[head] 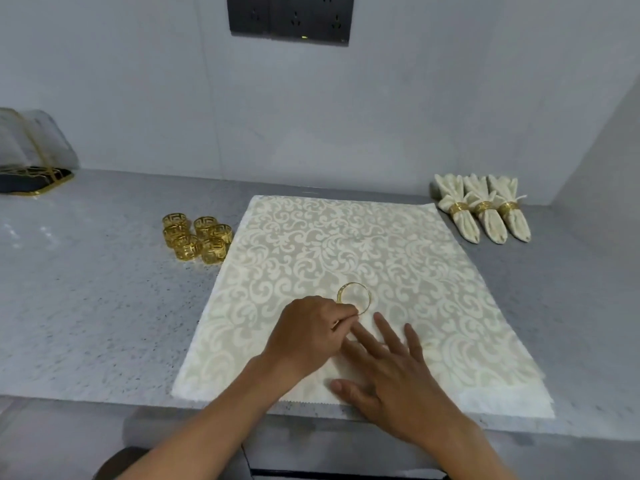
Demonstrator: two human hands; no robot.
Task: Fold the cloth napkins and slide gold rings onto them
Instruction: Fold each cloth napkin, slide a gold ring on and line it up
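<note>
Napkin lies flat at the bench's front edge; left hand pinches a gold ring on it, right hand rests open, so gather the cloth's centre through the ring.

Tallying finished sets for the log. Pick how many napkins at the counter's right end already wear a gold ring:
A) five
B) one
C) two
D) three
D: three folded napkins lie side by side near the right wall, each banded by a gold ring.
</note>
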